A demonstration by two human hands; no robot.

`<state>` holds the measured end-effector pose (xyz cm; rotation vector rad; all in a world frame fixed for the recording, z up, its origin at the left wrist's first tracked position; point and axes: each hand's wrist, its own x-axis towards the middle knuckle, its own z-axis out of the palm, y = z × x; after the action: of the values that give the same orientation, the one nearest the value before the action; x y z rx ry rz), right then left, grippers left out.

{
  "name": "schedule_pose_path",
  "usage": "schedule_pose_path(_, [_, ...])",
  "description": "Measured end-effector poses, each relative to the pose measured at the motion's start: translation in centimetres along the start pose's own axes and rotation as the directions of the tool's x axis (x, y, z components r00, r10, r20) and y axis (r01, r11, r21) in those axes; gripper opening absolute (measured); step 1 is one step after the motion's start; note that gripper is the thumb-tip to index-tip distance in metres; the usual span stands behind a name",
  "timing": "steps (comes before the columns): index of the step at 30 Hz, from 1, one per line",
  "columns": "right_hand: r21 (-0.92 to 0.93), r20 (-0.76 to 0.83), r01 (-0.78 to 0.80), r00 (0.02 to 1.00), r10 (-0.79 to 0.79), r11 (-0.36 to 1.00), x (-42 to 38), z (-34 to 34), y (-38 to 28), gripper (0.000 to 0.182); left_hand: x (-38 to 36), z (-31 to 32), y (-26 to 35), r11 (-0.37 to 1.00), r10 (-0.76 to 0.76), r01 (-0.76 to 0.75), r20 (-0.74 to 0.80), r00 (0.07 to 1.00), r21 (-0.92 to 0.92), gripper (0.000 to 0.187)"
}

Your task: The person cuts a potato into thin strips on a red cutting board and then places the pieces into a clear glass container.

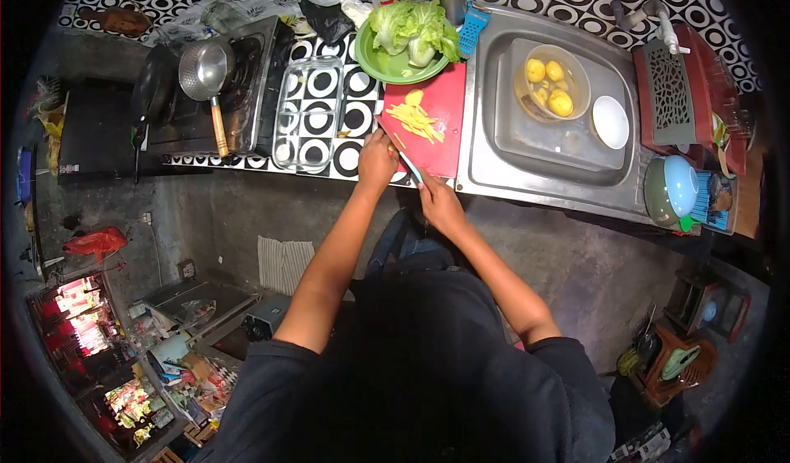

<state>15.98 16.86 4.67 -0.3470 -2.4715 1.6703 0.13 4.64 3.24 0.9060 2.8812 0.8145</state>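
Observation:
My right hand [442, 205] is closed around the handle of a knife [409, 167], whose blade slants up and left along the near-left edge of a red cutting board [448, 146]. Close by, my left hand [378, 162] has its fingers curled beside the blade; a bit of yellow shows at the fingertips, and whatever they grip is mostly hidden. Yellow potato strips [415, 122] lie in a loose pile on the board, with a larger potato piece [413, 97] behind them. Past the board, a green bowl [372, 61] holds leafy lettuce [415, 31].
Right of the board, a steel sink [485, 158] contains a tub [527, 105] of peeled potatoes in water and a white bowl [610, 123]. On the left are a glass dish [306, 117] and a stove [247, 117] with a wooden-handled saucepan [206, 69]. A blue grater [472, 28] stands behind.

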Motion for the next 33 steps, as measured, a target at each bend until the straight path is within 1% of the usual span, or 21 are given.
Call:
schedule_pose_path(9, [0.024,0.026,-0.056,0.998,0.056,0.998,0.0,-0.1,-0.2,0.043,-0.1,0.0,0.0,1.000,-0.014,0.014,0.016,1.000,0.006,0.032])
schedule_pose_path(15, [0.020,0.021,-0.032,0.999,0.031,0.999,-0.1,0.2,0.5,0.045,0.0,-0.2,0.2,1.000,-0.010,0.010,0.011,1.000,-0.005,0.032])
schedule_pose_path(18, [0.012,0.029,-0.058,0.998,0.058,0.998,-0.1,0.3,0.7,0.045,0.0,0.0,0.0,1.000,0.002,-0.002,0.005,1.000,-0.009,0.034])
schedule_pose_path(22, [0.000,0.019,-0.028,0.999,0.028,1.000,-0.2,0.5,1.4,0.046,0.0,0.0,0.0,1.000,-0.013,0.013,0.016,1.000,-0.011,0.034])
schedule_pose_path(24, [-0.025,-0.001,0.001,1.000,-0.001,1.000,-0.2,0.7,1.5,0.046,0.0,0.0,0.0,1.000,0.006,-0.006,-0.002,1.000,-0.007,0.033])
schedule_pose_path(27, [-0.003,0.057,-0.053,0.997,0.053,0.999,-0.2,0.4,1.0,0.046,-0.1,0.0,0.0,1.000,0.020,-0.020,-0.012,1.000,-0.008,0.031])
schedule_pose_path(30, [-0.020,0.070,-0.087,0.994,0.089,0.996,-0.2,0.3,0.7,0.045,-0.1,0.0,0.0,1.000,0.018,-0.019,-0.020,1.000,-0.013,0.030])
schedule_pose_path(33, [-0.039,0.023,-0.017,1.000,0.018,0.999,-0.2,0.7,1.2,0.044,-0.1,-0.1,0.2,1.000,0.015,-0.015,-0.018,1.000,-0.015,0.029])
